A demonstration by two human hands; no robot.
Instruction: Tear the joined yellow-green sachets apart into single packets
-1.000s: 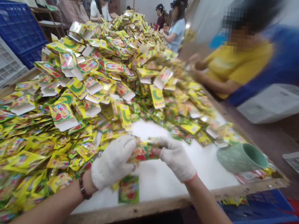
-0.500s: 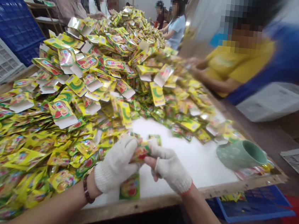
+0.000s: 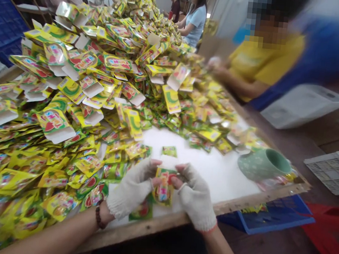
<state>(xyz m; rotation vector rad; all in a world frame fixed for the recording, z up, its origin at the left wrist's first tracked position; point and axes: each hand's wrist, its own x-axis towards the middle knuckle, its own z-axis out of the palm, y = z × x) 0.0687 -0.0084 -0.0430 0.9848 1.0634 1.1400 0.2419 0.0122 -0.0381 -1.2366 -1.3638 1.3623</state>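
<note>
Both my hands wear white knit gloves with bare fingertips. My left hand [image 3: 131,187] and my right hand [image 3: 195,196] pinch the top corners of one small yellow sachet [image 3: 164,187], held upright between them above the table's near edge. A green sachet [image 3: 140,210] lies flat under my left hand. A single small sachet [image 3: 169,151] lies on the bare white tabletop [image 3: 213,170] just beyond my hands. A big heap of yellow sachets and open cartons [image 3: 95,83] covers the table to the left and behind.
A green mug [image 3: 262,164] lies on its side at the table's right corner. A person in yellow [image 3: 261,64] works at the right side; others sit at the far end. Blue tray [image 3: 272,216] on the floor, white crates [image 3: 334,168] on the right.
My hands have drawn closer to me and lower. The sachet between them has turned from lying sideways to standing upright, now pinched at its top by both hands.
</note>
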